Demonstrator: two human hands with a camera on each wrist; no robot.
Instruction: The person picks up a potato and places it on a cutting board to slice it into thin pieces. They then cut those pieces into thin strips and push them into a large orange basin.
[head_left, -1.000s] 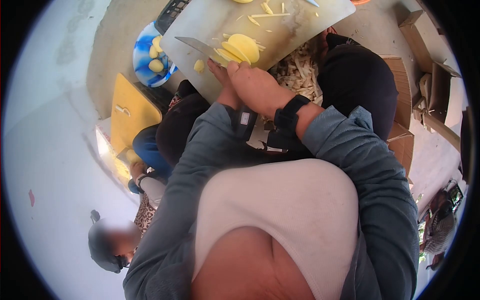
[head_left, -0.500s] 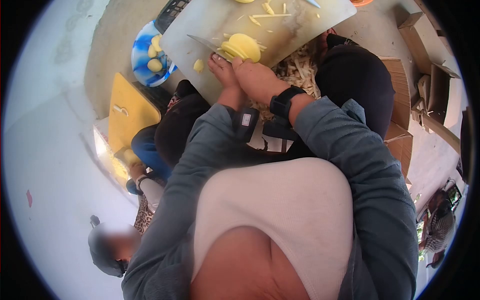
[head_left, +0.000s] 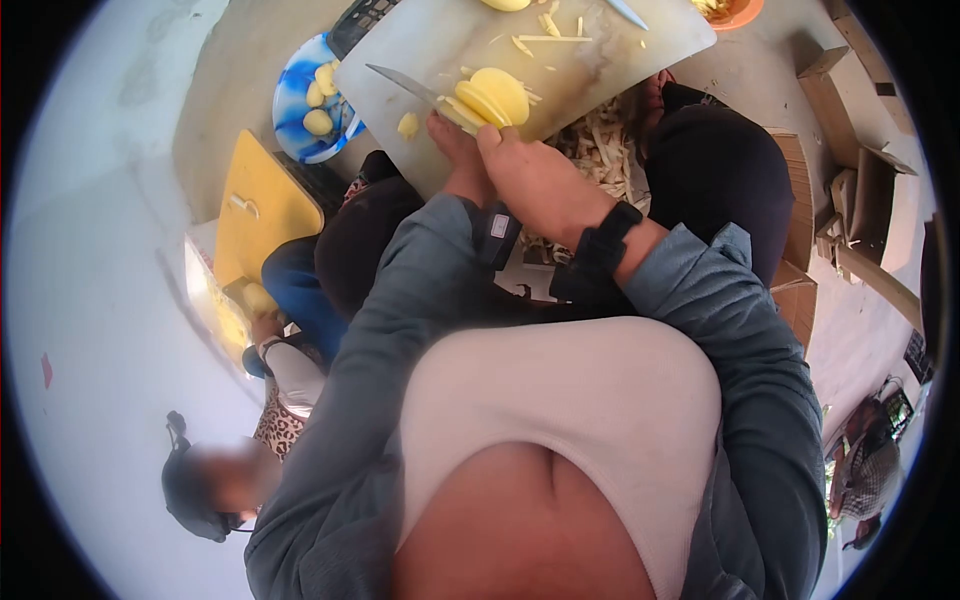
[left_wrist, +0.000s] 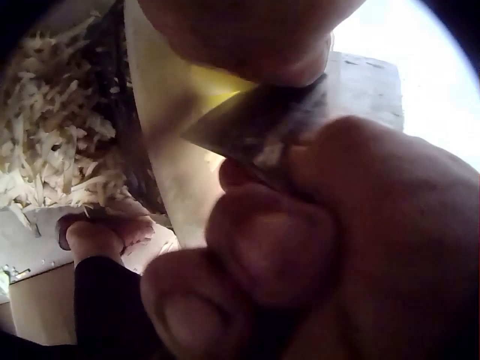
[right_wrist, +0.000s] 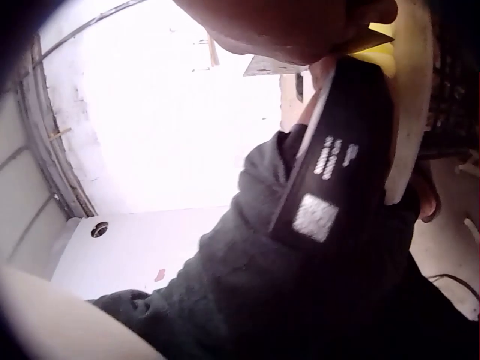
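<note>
On the pale cutting board (head_left: pixel 620 55) in the head view lies a stack of yellow potato slices (head_left: pixel 497 95), fanned out and leaning. My left hand (head_left: pixel 455 150) grips a kitchen knife (head_left: pixel 400 82), its tip pointing away to the upper left. Cut strips lie against the blade beside the stack. In the left wrist view the thumb and curled fingers pinch the blade (left_wrist: pixel 232 131) near its heel; the handle is hidden. Close on the right, my right hand (head_left: pixel 545 175) holds the near end of the slices, its fingertips beside the blade.
Potato sticks (head_left: pixel 555 39) and a small potato piece (head_left: pixel 408 124) lie on the board. A blue-and-white basin (head_left: pixel 290 125) with potatoes stands left, an orange bowl (head_left: pixel 738 15) beyond the board. Peelings (head_left: pixel 605 150) lie below it. Another person sits at left; cardboard boxes (head_left: pixel 795 180) stand right.
The knife was drawn back toward my body, then slid outward again along the slices. Both hands stay at the stack. The head view has shifted slightly, showing more of the orange bowl.
</note>
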